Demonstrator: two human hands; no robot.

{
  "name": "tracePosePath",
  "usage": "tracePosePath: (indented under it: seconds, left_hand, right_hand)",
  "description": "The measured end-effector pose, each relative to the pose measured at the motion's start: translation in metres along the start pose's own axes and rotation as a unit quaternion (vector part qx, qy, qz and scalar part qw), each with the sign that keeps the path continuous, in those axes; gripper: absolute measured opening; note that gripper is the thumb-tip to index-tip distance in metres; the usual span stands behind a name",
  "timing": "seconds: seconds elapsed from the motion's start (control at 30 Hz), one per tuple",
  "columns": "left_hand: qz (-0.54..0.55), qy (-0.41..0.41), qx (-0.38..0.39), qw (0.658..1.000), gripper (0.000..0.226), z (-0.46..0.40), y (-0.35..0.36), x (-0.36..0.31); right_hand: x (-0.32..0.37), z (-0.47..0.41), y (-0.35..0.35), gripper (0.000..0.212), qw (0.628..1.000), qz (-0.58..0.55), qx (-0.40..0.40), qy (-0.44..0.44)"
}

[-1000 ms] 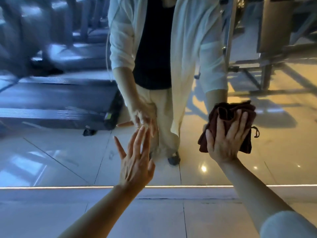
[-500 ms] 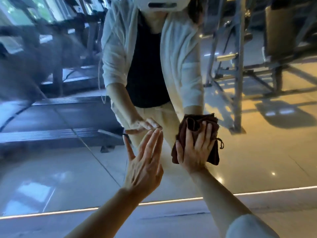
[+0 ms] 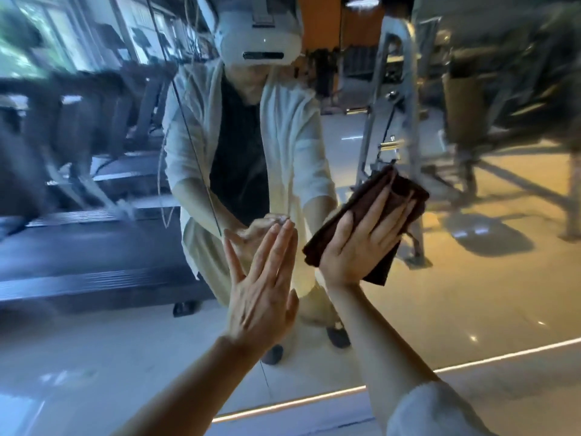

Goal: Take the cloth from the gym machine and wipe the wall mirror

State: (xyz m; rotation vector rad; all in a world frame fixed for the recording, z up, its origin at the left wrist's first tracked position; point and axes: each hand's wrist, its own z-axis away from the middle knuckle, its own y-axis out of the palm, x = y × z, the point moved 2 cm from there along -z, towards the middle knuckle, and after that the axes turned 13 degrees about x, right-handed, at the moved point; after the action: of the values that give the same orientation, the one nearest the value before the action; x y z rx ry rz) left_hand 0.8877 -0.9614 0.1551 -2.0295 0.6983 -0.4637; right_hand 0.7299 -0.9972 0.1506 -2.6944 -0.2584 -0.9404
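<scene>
Already the cloth (image 3: 374,221) lies flat between the right hand (image 3: 361,237), fingers straight, and the mirror (image 3: 471,294), its length slanting up-right; the left hand (image 3: 261,287), empty and flat, braces alongside.

One wide-angle head view looks forward and slightly down, close to the wall mirror (image 3: 471,278), which fills most of the frame. The mirror's lit bottom edge runs across the lower right. Both forearms enter from the bottom edge, tilted.

Glossy tiled floor (image 3: 471,309), reflected treadmills (image 3: 94,247), weight machine (image 3: 393,121), windows (image 3: 19,42), warm light
</scene>
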Motion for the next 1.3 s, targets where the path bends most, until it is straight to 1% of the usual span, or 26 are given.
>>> tracePosePath:
  seconds: [0.07, 0.1, 0.13, 0.17, 0.23, 0.3, 0.33, 0.37, 0.4, 0.47, 0.53, 0.57, 0.63, 0.73, 0.8, 0.83, 0.87, 0.93, 1.0, 1.03, 1.07, 1.1, 1.17, 1.2, 1.23, 1.3]
  left_hand:
    - [-0.020, 0.000, 0.012, 1.000, 0.104, -0.001, -0.003, 0.005]
    - [-0.028, 0.006, 0.015, 0.999, 0.103, -0.001, -0.004, 0.009]
    - [-0.035, 0.014, 0.015, 0.999, 0.104, -0.001, -0.006, 0.012]
    - [-0.039, 0.022, 0.011, 0.999, 0.104, -0.001, -0.008, 0.014]
    - [-0.043, 0.031, -0.001, 0.999, 0.103, -0.002, -0.014, 0.016]
    - [-0.042, 0.031, -0.017, 0.998, 0.103, -0.005, -0.018, 0.015]
    - [-0.039, 0.028, -0.025, 0.999, 0.102, -0.007, -0.020, 0.013]
    - [-0.035, 0.026, -0.032, 0.999, 0.098, -0.010, -0.021, 0.012]
    - [-0.034, 0.025, -0.038, 0.998, 0.092, -0.014, -0.023, 0.010]
    - [-0.035, 0.017, -0.039, 0.998, 0.080, -0.021, -0.029, 0.008]
    - [-0.029, 0.001, -0.040, 0.999, 0.076, -0.026, -0.038, 0.009]
    - [-0.027, -0.010, -0.045, 0.999, 0.075, -0.029, -0.045, 0.011]
    - [-0.036, -0.036, -0.060, 0.997, 0.075, -0.035, -0.061, 0.018]
    - [-0.065, -0.070, -0.086, 0.992, 0.079, -0.044, -0.078, 0.027]
    - [-0.070, -0.088, -0.099, 0.989, 0.082, -0.047, -0.084, 0.030]
    - [-0.070, -0.095, -0.104, 0.988, 0.084, -0.047, -0.085, 0.031]
    - [-0.070, -0.102, -0.104, 0.987, 0.084, -0.047, -0.086, 0.031]
    - [-0.071, -0.113, -0.098, 0.986, 0.081, -0.045, -0.087, 0.030]
    - [-0.078, -0.114, -0.081, 0.987, 0.078, -0.041, -0.090, 0.031]
    - [-0.090, -0.111, -0.075, 0.987, 0.078, -0.039, -0.092, 0.033]
    - [-0.106, -0.107, -0.071, 0.986, 0.079, -0.040, -0.096, 0.035]
    - [-0.121, -0.101, -0.071, 0.985, 0.081, -0.042, -0.101, 0.037]
    - [-0.128, -0.091, -0.089, 0.984, 0.082, -0.051, -0.116, 0.038]
    - [-0.123, -0.085, -0.106, 0.983, 0.079, -0.058, -0.125, 0.037]
    - [-0.118, -0.080, -0.122, 0.982, 0.077, -0.066, -0.135, 0.035]
    - [-0.114, -0.073, -0.148, 0.980, 0.073, -0.081, -0.154, 0.033]
  right_hand:
    - [-0.004, 0.047, 0.010, 0.061, 0.994, 0.043, 0.077, -0.057]
    - [-0.010, 0.058, 0.012, 0.061, 0.990, 0.058, 0.103, -0.077]
    - [-0.015, 0.056, 0.010, 0.060, 0.988, 0.060, 0.109, -0.092]
    - [-0.017, 0.044, 0.008, 0.059, 0.988, 0.062, 0.094, -0.104]
    - [-0.007, -0.002, -0.002, 0.058, 0.993, 0.063, 0.021, -0.096]
    - [0.010, -0.048, -0.010, 0.059, 0.997, 0.037, -0.044, -0.046]
    - [0.020, -0.059, -0.012, 0.060, 0.998, 0.026, -0.059, -0.023]
    - [0.026, -0.061, -0.013, 0.060, 0.998, 0.021, -0.059, -0.019]
    - [0.027, -0.055, -0.012, 0.060, 0.998, 0.023, -0.043, -0.037]
    - [0.016, -0.028, -0.008, 0.058, 0.992, 0.058, 0.022, -0.110]
    - [0.004, -0.021, -0.013, 0.058, 0.975, 0.106, 0.069, -0.185]
    - [0.007, -0.036, -0.017, 0.058, 0.970, 0.114, 0.065, -0.204]
    - [0.035, -0.082, -0.027, 0.057, 0.968, 0.118, 0.023, -0.219]
    - [0.097, -0.147, -0.037, 0.058, 0.979, 0.096, -0.038, -0.176]
    - [0.121, -0.149, -0.035, 0.060, 0.984, 0.086, -0.035, -0.154]
    - [0.124, -0.136, -0.030, 0.060, 0.979, 0.095, -0.012, -0.179]
    - [0.119, -0.114, -0.023, 0.061, 0.967, 0.111, 0.025, -0.228]
    - [0.096, -0.065, -0.013, 0.060, 0.914, 0.168, 0.092, -0.358]
    - [0.075, -0.045, -0.013, 0.059, 0.858, 0.210, 0.123, -0.453]
    - [0.076, -0.055, -0.015, 0.057, 0.846, 0.202, 0.125, -0.477]
    - [0.086, -0.073, -0.018, 0.056, 0.848, 0.190, 0.114, -0.482]
    - [0.103, -0.097, -0.023, 0.055, 0.864, 0.179, 0.094, -0.462]
    - [0.145, -0.148, -0.034, 0.055, 0.907, 0.158, 0.051, -0.386]
    - [0.162, -0.164, -0.037, 0.056, 0.922, 0.149, 0.038, -0.354]
    - [0.173, -0.172, -0.038, 0.057, 0.931, 0.145, 0.030, -0.335]
    - [0.175, -0.163, -0.035, 0.058, 0.926, 0.155, 0.043, -0.341]
